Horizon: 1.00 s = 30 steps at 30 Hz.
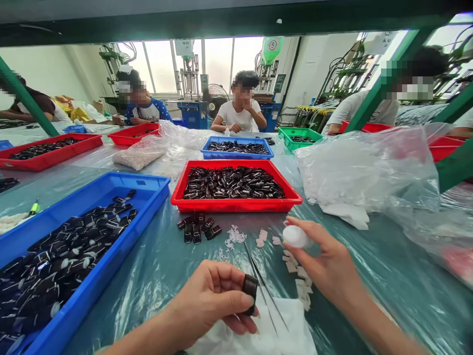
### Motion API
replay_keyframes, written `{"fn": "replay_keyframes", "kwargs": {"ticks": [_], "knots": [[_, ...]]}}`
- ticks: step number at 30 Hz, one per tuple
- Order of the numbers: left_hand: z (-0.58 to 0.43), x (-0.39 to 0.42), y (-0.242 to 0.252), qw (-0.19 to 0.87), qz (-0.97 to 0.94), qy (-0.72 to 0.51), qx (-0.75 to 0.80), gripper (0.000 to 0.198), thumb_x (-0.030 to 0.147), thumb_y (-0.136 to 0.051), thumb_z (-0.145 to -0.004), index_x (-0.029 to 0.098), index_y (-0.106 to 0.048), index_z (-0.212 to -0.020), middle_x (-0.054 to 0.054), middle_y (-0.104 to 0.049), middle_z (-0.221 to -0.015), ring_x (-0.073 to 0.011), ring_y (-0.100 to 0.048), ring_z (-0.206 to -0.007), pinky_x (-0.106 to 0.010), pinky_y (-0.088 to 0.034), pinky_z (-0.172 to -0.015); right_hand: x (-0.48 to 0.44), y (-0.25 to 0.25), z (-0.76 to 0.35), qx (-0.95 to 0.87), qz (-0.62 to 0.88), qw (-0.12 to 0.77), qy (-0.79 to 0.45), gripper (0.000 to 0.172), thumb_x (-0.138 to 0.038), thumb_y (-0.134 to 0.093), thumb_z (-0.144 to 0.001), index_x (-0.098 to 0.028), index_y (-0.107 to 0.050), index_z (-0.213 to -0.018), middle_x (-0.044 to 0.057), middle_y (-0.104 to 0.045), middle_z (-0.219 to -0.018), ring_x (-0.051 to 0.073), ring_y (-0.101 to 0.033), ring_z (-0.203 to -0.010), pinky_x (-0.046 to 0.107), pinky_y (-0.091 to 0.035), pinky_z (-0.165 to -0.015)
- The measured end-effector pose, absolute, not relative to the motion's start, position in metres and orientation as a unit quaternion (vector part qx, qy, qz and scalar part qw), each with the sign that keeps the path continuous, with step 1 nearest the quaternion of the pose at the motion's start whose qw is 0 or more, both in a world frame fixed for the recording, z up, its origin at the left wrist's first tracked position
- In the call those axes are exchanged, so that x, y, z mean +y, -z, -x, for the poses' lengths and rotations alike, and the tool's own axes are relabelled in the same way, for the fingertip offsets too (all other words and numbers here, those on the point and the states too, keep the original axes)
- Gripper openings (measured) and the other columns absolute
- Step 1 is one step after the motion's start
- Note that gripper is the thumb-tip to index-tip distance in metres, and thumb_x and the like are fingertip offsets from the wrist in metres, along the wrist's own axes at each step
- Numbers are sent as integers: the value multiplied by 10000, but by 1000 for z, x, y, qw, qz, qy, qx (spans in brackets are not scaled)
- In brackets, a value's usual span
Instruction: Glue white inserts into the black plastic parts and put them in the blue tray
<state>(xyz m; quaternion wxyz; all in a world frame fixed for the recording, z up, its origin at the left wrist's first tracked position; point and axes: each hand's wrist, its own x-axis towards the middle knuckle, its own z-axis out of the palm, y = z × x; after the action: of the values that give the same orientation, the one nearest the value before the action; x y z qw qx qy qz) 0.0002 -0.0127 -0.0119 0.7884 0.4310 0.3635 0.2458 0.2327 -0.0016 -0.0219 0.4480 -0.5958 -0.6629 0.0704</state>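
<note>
My left hand [218,298] is closed around a small glossy black plastic part [250,291], held upright between thumb and fingers. Farther right, my right hand [328,261] grips a small bottle with a round white end [295,236] and a translucent body, partly hidden by the fingers. Metal tweezers [261,286] lie between my hands, their lower ends over a white sheet [291,325]. Beyond them are thin white bits [234,236] and pale flat pieces [261,238]; more pale pieces [303,288] run beside my right hand. Several loose black parts [197,228] lie ahead of my left hand.
A red tray [236,205] heaped with black parts stands ahead, a large blue tray [148,207] at left. Plastic bags [369,167] crowd the right. Several people sit across the table. A green frame bar [236,22] crosses overhead.
</note>
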Motion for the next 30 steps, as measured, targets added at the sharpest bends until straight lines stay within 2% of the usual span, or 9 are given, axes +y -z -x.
{"fn": "replay_keyframes", "kwargs": {"ticks": [2, 5, 8, 11, 18, 22, 27, 30], "knots": [[0, -13, 12, 795, -433, -239, 351, 229, 273, -722, -636, 92, -671, -764, -66, -663, -679, -133, -647, -558, -169, -481, -491, -10, 16, -223, -714, 544, 439, -24, 322, -167, -561, -741, -265, -622, -1042, 19, -663, -987, 226, -578, -942, 375, -439, -795], [0, -14, 11, 801, -439, -228, 338, 224, 272, -716, -641, 89, -688, -768, -69, -662, -679, -123, -640, -555, -161, -480, -490, -21, 10, -212, -792, 453, 393, 111, 352, -50, -478, -794, -215, -589, -1084, 56, -648, -979, 225, -550, -965, 401, -399, -821], [0, -14, 11, 805, -441, -220, 330, 201, 250, -711, -642, 91, -697, -765, -67, -665, -673, -116, -637, -548, -157, -483, -491, -27, 7, -207, -814, 431, 352, 168, 350, 5, -444, -796, -170, -586, -1062, 89, -639, -978, 242, -532, -989, 420, -370, -826], [0, -14, 12, 811, -433, -216, 328, 196, 235, -715, -638, 98, -700, -778, -58, -666, -656, -116, -638, -544, -157, -487, -490, -29, 5, -205, -821, 428, 333, 179, 364, 18, -423, -803, -179, -590, -1059, 90, -642, -987, 244, -532, -993, 427, -359, -822], [1, -15, 12, 815, -428, -199, 337, 176, 236, -710, -645, 102, -696, -757, -50, -665, -656, -107, -626, -524, -165, -487, -493, -32, 1, -199, -809, 422, 364, 188, 353, 3, -407, -830, -245, -623, -957, 39, -693, -927, 210, -568, -952, 422, -328, -843], [1, -16, 11, 813, -435, -187, 338, 184, 253, -713, -639, 96, -691, -732, -49, -653, -642, -107, -617, -521, -167, -480, -490, -34, 2, -198, -818, 419, 346, 190, 340, -25, -432, -845, -261, -634, -982, 32, -703, -947, 207, -573, -956, 430, -302, -870], [1, -17, 10, 818, -431, -172, 339, 181, 255, -704, -649, 91, -686, -725, -40, -637, -637, -92, -603, -525, -157, -469, -497, -35, 7, -196, -793, 437, 384, 180, 346, -44, -405, -873, -279, -644, -957, 23, -704, -940, 200, -577, -963, 454, -287, -907], [1, -16, 10, 821, -431, -170, 335, 171, 247, -700, -653, 91, -682, -722, -37, -631, -632, -88, -600, -521, -152, -466, -491, -36, 8, -196, -806, 429, 363, 183, 316, -64, -434, -869, -280, -639, -975, 21, -699, -959, 198, -579, -966, 446, -287, -914]]}}
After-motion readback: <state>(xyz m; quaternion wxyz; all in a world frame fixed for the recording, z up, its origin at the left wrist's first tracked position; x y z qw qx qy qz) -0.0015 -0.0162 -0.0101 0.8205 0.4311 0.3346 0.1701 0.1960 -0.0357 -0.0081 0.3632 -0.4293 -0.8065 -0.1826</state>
